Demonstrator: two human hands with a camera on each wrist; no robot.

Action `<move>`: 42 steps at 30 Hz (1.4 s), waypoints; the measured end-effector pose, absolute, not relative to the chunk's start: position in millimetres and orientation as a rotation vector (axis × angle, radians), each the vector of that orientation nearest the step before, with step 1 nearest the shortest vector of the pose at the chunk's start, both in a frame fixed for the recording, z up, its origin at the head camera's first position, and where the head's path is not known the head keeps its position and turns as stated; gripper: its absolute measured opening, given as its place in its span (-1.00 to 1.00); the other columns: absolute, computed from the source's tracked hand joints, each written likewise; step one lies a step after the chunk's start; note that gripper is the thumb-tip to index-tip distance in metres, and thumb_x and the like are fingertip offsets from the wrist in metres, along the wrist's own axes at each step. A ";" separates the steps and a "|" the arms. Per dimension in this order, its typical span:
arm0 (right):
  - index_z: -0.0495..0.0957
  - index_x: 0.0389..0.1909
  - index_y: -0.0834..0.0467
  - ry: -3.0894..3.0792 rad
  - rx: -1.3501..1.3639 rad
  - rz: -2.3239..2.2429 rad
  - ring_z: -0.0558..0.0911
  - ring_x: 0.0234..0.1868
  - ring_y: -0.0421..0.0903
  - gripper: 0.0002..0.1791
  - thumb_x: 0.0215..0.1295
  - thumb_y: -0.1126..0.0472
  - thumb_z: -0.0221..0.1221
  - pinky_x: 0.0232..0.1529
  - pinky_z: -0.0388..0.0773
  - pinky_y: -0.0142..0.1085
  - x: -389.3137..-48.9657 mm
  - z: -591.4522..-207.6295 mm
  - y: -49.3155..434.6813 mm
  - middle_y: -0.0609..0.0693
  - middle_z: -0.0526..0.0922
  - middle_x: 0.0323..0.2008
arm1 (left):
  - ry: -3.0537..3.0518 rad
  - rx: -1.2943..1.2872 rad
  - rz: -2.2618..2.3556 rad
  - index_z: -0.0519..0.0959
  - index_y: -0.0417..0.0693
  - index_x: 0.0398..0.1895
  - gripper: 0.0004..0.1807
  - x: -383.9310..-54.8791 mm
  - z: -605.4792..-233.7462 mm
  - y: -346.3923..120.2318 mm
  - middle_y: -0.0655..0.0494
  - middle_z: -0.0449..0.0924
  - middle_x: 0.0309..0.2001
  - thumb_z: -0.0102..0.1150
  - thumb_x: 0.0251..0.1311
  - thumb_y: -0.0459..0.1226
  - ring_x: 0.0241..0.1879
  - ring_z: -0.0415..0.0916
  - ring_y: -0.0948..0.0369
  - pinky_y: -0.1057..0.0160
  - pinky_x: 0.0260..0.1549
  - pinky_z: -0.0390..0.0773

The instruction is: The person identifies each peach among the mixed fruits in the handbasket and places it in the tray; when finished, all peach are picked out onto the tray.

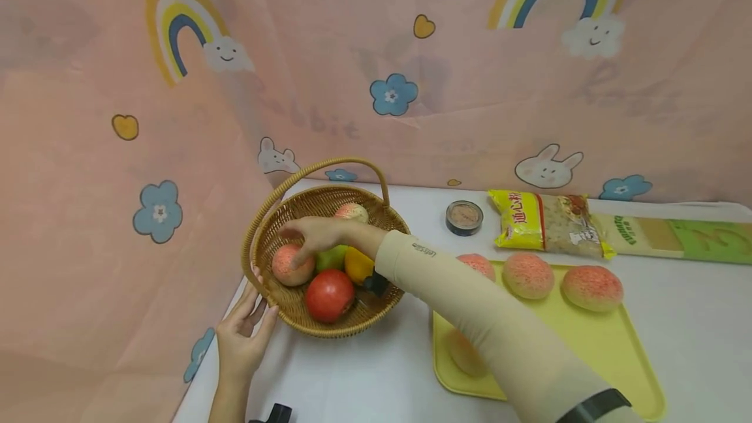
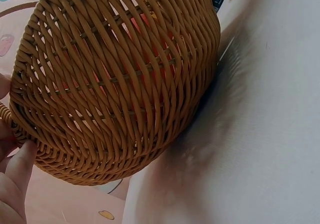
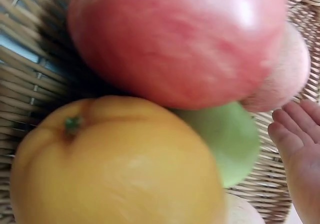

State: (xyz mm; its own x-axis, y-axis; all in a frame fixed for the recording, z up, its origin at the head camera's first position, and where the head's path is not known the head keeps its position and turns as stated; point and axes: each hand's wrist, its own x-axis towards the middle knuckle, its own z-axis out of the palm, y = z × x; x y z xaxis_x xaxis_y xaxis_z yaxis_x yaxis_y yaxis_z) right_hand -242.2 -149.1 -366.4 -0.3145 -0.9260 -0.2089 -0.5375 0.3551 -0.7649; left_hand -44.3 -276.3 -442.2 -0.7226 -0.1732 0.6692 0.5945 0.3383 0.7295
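At the left of the head view, my left hand (image 1: 243, 328) pinches the rim of a brown wicker basket (image 1: 320, 331) by the foot of its hooped handle. The left wrist view shows the woven side of the basket (image 2: 125, 84) close up, thumb and fingers at the rim. My right hand (image 1: 317, 234) reaches inside over a pink speckled peach (image 1: 290, 266), fingers loosely extended and gripping nothing. Around it lie a red pomegranate (image 1: 329, 296), a yellow-orange fruit (image 1: 357, 266), a green fruit (image 3: 220, 139), partly hidden, and a paler speckled peach (image 1: 352, 212).
A yellow tray (image 1: 593, 358) on the right bears several pink speckled peaches (image 1: 529, 275), partly behind my right sleeve (image 1: 482, 312). Behind it stand a small round jar (image 1: 464, 217), a yellow food bag (image 1: 546, 222) and a long green packet (image 1: 675, 237). A patterned cloth backs the table.
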 end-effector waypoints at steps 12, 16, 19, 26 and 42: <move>0.22 0.37 0.16 2.158 -1.371 -0.486 0.43 0.23 -0.14 -0.13 0.04 0.06 0.38 0.24 0.41 -0.42 -229.3 -379.6 -161.9 0.02 0.43 0.26 | -1.929 -0.377 -1.426 0.29 -0.65 0.15 -0.36 -44.5 -443.9 -278.4 -0.49 0.18 0.28 0.06 -0.16 -0.83 0.34 0.26 0.14 0.33 0.10 0.46; 0.33 0.27 0.14 2.179 -1.412 -0.532 0.49 0.12 -0.17 -0.21 -0.01 0.06 0.41 0.13 0.48 -0.45 -228.3 -376.9 -159.5 -0.02 0.51 0.15 | -1.913 -0.389 -1.439 0.29 -0.66 0.15 -0.35 -44.9 -443.8 -278.3 -0.47 0.18 0.28 0.04 -0.17 -0.84 0.34 0.26 0.14 0.32 0.11 0.45; 0.35 0.22 0.14 2.174 -1.429 -0.613 0.49 0.08 -0.18 -0.24 -0.03 0.08 0.42 0.09 0.48 -0.47 -230.4 -372.9 -157.1 -0.03 0.52 0.12 | -1.902 -0.386 -1.451 0.28 -0.66 0.15 -0.35 -44.4 -442.8 -277.3 -0.46 0.19 0.28 0.03 -0.18 -0.85 0.34 0.27 0.15 0.30 0.11 0.45; 0.30 0.30 0.11 2.190 -1.403 -0.731 0.46 0.11 -0.19 -0.18 -0.02 0.09 0.39 0.13 0.47 -0.46 -235.8 -353.8 -144.7 -0.05 0.47 0.19 | -1.920 -0.382 -1.457 0.28 -0.67 0.15 -0.35 -43.5 -440.4 -277.9 -0.43 0.19 0.29 0.03 -0.17 -0.85 0.34 0.27 0.16 0.31 0.11 0.45; 0.30 0.29 0.05 2.141 -1.467 -0.851 0.47 0.12 -0.22 -0.16 -0.05 0.01 0.43 0.16 0.49 -0.44 -215.0 -296.2 -69.1 -0.11 0.47 0.17 | -1.937 -0.357 -1.478 0.28 -0.65 0.16 -0.36 -42.2 -435.9 -275.6 -0.45 0.16 0.30 0.03 -0.14 -0.85 0.35 0.26 0.16 0.37 0.12 0.46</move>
State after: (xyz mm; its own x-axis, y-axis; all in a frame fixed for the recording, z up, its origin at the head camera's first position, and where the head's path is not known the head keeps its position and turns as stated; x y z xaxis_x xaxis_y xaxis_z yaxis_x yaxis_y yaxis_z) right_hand -215.0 -69.1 -296.2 -0.3642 -0.9313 0.0083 -0.6828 0.2610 -0.6824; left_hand -42.2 -275.6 -435.9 -0.7407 -0.1739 0.6490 0.5800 0.3221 0.7483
